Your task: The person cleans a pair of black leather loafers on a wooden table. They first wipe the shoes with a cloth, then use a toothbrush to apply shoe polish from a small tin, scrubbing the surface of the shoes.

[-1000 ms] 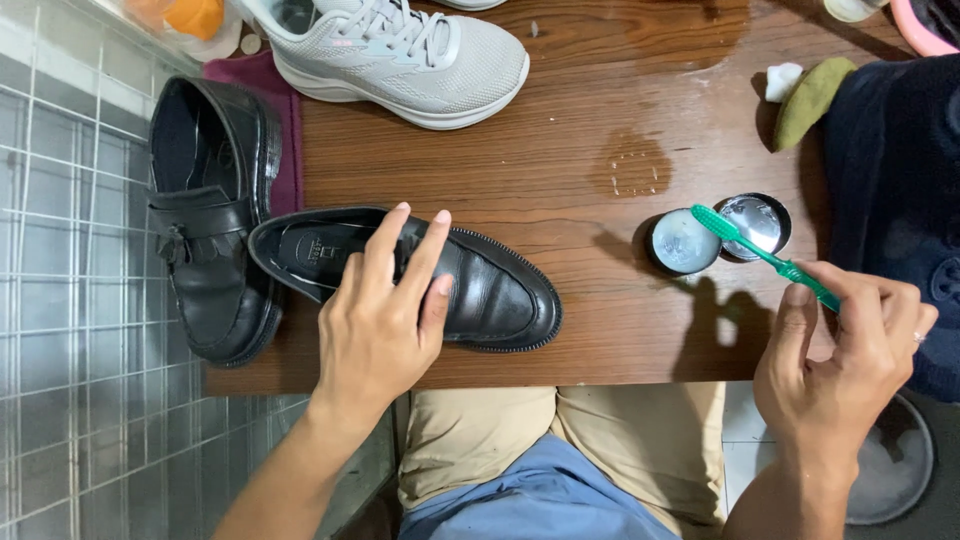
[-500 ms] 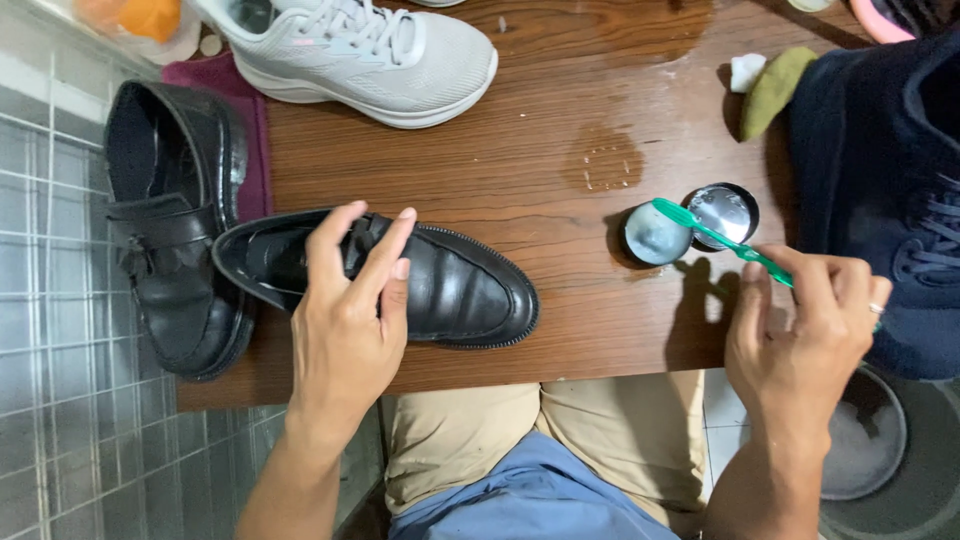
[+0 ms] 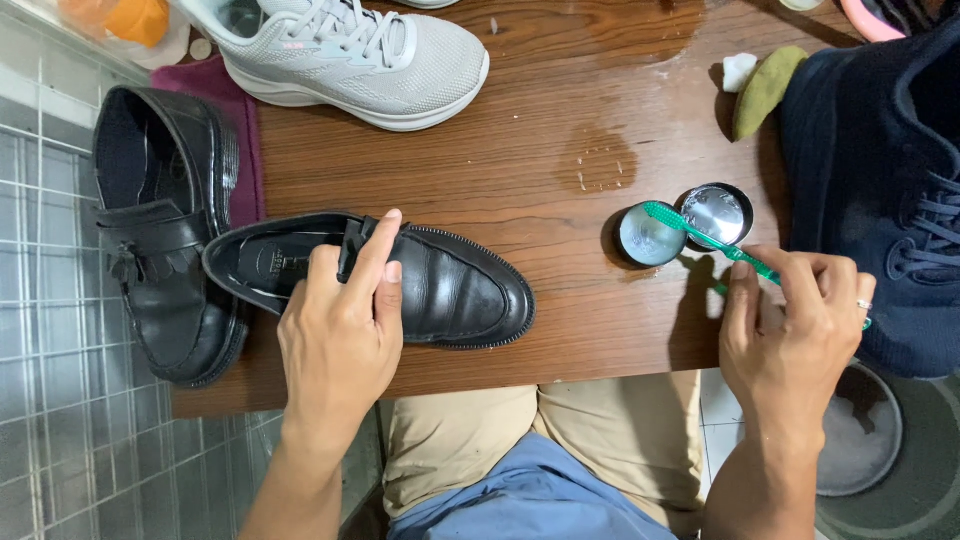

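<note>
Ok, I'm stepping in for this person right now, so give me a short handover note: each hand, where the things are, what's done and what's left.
Left hand: gripping the black loafer lying on the wooden table.
Right hand: holding a green toothbrush, bristles over the open polish tin; its lid sits beside it.
Second loafer lies at the table's left edge.
Done: tin opened, shoe steadied.
Left: brush has not reached the shoe yet.

1 head camera is looking steeply down, close over the wooden table [image 3: 560, 130]; the wearer's lap is sitting at 6 o'clock.
</note>
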